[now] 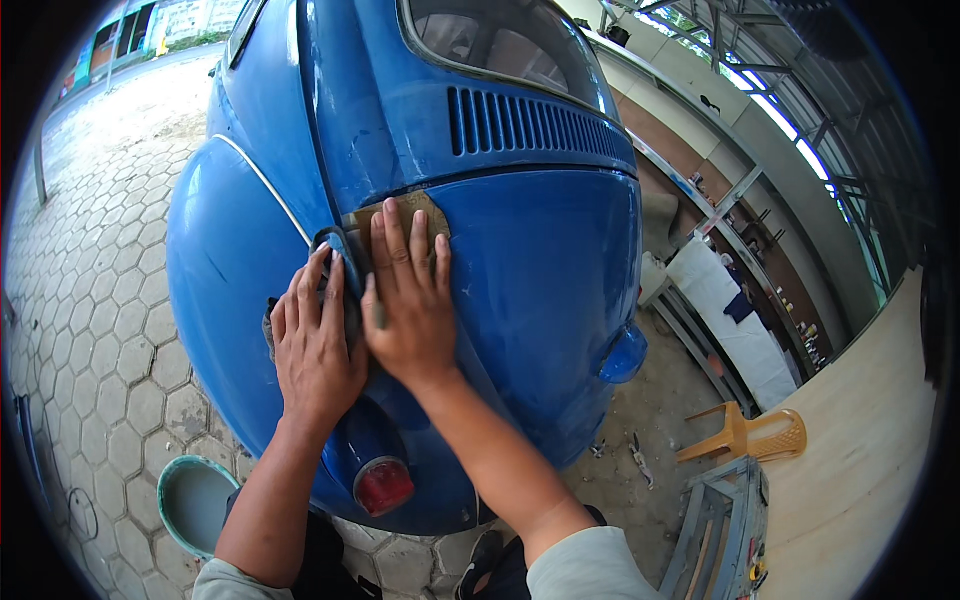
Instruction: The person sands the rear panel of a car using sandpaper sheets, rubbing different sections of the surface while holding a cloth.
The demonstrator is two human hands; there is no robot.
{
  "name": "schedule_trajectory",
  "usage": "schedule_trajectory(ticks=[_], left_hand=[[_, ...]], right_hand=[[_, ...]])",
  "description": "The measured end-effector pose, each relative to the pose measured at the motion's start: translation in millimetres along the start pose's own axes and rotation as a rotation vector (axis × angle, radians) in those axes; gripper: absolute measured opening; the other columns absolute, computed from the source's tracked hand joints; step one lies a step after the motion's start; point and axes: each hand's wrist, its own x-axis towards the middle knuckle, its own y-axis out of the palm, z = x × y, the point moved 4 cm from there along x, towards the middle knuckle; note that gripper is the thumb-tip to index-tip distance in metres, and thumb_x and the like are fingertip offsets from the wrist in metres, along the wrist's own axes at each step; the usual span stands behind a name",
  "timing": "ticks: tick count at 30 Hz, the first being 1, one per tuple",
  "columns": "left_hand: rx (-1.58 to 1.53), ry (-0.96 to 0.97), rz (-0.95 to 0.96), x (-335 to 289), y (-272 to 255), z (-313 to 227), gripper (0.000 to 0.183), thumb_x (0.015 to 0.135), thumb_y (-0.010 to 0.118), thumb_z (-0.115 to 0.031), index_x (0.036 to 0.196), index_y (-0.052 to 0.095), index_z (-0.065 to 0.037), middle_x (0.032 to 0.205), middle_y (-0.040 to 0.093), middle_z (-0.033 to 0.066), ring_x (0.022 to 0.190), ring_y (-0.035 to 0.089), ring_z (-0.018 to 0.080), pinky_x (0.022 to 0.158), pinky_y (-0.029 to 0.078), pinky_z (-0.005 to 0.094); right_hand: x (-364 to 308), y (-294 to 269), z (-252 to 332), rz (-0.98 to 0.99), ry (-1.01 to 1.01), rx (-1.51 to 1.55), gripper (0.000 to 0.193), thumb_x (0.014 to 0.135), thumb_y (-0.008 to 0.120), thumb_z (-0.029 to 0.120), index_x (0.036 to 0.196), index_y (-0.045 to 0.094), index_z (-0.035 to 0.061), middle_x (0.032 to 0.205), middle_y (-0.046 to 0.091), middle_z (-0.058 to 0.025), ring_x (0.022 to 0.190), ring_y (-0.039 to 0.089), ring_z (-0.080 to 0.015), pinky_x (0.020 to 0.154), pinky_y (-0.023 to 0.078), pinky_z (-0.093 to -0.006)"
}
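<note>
A blue rounded car [530, 250] fills the middle, with dull, pale patches on its paint. My right hand [405, 310] lies over a brown sheet that looks like sandpaper [433, 214], holding it pressed to the panel below the vent slots. Close beside it, my left hand [318, 350] is closed over a dark, wet-looking cloth [349, 262] at the seam of the fender. Parts of the cloth show past the fingers; the rest is hidden under the palm. Below my left hand sits a red tail light [384, 486].
A teal bucket of greyish water [195, 505] stands on the paving [110, 330] at lower left. To the right are an orange plastic chair [745, 434], a grey wooden stand [715, 530] and a bench with a white cover [730, 320]. A blue lamp housing [625, 355] sticks out from the car.
</note>
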Motion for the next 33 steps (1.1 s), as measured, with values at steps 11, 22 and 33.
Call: schedule_trajectory(ticks=[11,22,33], left_hand=[[0.037,0.023,0.025,1,0,-6,0.084,0.108,0.078,-0.025,0.185,0.049,-0.008,0.190,0.049,0.0157,0.175,0.046,0.0387,0.141,0.037,0.0560],[0.106,0.031,0.003,-2,-1,-2,0.087,0.110,0.079,-0.029,0.187,0.045,-0.008,0.190,0.051,0.0157,0.176,0.046,0.0388,0.141,0.037,0.0545],[0.117,0.032,-0.016,1,4,-15,0.084,0.109,0.081,-0.025,0.187,0.051,-0.019,0.186,0.057,0.0109,0.171,0.054,0.0350,0.140,0.039,0.0514]], right_hand=[[1,-95,-320,-0.131,0.927,0.018,0.072,0.129,0.043,0.042,0.178,0.042,-0.0104,0.166,0.063,-0.0421,0.150,0.061,-0.0620,0.129,0.050,-0.0647],[-31,-58,-96,-0.149,0.152,-0.032,0.072,0.126,0.046,0.028,0.192,0.031,0.0022,0.201,0.028,-0.0209,0.185,0.025,-0.0496,0.149,0.022,-0.0665],[-15,-104,-270,-0.201,0.561,0.109,0.072,0.128,0.046,0.030,0.192,0.028,0.0017,0.196,0.035,-0.0277,0.180,0.033,-0.0534,0.148,0.031,-0.0607]])
